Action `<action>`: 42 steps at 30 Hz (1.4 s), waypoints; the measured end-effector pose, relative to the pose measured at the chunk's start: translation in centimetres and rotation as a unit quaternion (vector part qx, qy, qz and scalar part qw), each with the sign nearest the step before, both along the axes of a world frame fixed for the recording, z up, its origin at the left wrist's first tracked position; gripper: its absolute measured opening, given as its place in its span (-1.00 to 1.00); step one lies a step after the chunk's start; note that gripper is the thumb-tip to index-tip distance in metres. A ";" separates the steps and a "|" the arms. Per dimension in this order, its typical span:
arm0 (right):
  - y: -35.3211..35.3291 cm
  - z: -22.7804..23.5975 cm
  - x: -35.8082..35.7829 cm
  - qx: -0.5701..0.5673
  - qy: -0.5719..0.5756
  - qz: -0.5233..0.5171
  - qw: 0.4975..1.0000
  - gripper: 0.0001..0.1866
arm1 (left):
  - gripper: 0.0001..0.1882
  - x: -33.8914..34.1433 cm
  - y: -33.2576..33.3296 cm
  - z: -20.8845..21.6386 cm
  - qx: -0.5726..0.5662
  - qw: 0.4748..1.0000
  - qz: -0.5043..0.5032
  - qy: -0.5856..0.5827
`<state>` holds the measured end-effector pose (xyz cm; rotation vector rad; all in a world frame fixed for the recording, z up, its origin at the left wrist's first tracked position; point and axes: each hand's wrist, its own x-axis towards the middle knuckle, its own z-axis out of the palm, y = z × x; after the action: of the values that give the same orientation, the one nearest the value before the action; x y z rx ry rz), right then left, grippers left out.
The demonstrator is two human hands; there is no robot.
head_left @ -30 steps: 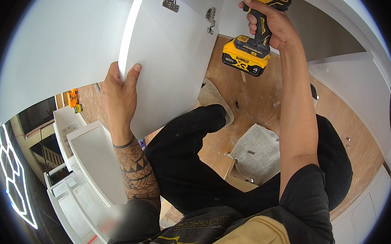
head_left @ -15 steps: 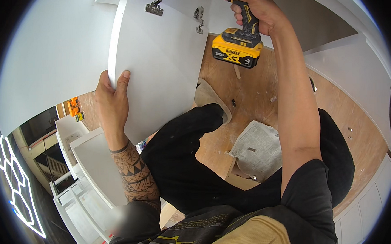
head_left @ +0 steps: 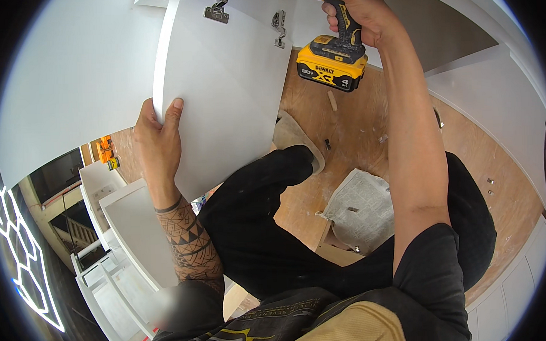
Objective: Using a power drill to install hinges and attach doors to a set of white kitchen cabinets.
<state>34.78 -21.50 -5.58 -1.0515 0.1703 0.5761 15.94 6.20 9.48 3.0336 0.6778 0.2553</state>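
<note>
My left hand grips the edge of a white cabinet door, thumb on the face turned to me and fingers behind it. Two metal hinges are fixed near the door's upper part, one hinge at the top and another hinge by its right edge. At the top of the view my right hand is wrapped round the handle of a yellow and black cordless drill. The battery end points toward me; the drill's head and bit lie beyond the frame.
My black-trousered legs are bent on the wooden floor. A grey cloth-like sheet lies over a box between them. Small metal pieces are scattered at the right. White drawer parts stand at left, beside an orange tool.
Almost nothing differs. The drill has risen very slightly, and the view has shifted a little; both hands keep their hold.
</note>
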 end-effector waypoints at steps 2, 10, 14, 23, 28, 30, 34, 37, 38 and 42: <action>0.1 -0.2 -0.1 0.010 -0.009 0.000 1.000 -0.84 | -0.53 -0.1 0.0 0.0 -0.006 1.000 0.010 0.016; 0.1 -0.1 0.3 0.024 0.000 -0.012 1.000 -0.84 | -0.53 0.2 -0.4 0.4 -0.017 1.000 0.018 0.016; 0.1 0.1 0.3 0.012 0.003 -0.012 1.000 -0.85 | -0.53 0.4 -0.7 0.7 -0.004 0.999 0.028 0.028; -0.1 0.3 0.4 0.017 0.024 -0.007 1.000 -0.85 | -0.49 0.4 0.2 0.6 -0.034 0.999 0.016 0.020; 0.1 0.2 0.2 0.028 0.035 -0.004 0.999 -0.85 | -0.51 0.4 0.2 0.7 -0.033 0.999 0.022 0.031; -0.2 0.3 0.3 0.019 0.037 -0.004 0.999 -0.85 | -0.51 0.4 0.1 0.6 -0.032 0.999 0.024 0.037; -0.1 0.5 0.4 0.006 0.031 -0.003 1.000 -0.85 | -0.50 0.7 -0.1 0.9 -0.020 0.999 0.026 0.034; 0.0 0.1 0.4 0.017 0.021 0.005 1.000 -0.85 | -0.50 0.7 0.3 0.7 -0.020 0.999 0.020 0.030; 0.0 0.0 0.3 0.017 0.021 0.004 1.000 -0.85 | -0.51 0.7 0.4 0.7 -0.027 0.999 0.016 0.024; -0.1 0.1 0.3 0.015 0.029 0.004 0.999 -0.84 | -0.50 0.7 -0.4 0.9 -0.032 0.998 0.040 0.032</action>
<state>35.05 -21.64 -5.47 -1.0073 0.2085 0.6145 16.65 5.85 10.41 2.9682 0.7968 0.1348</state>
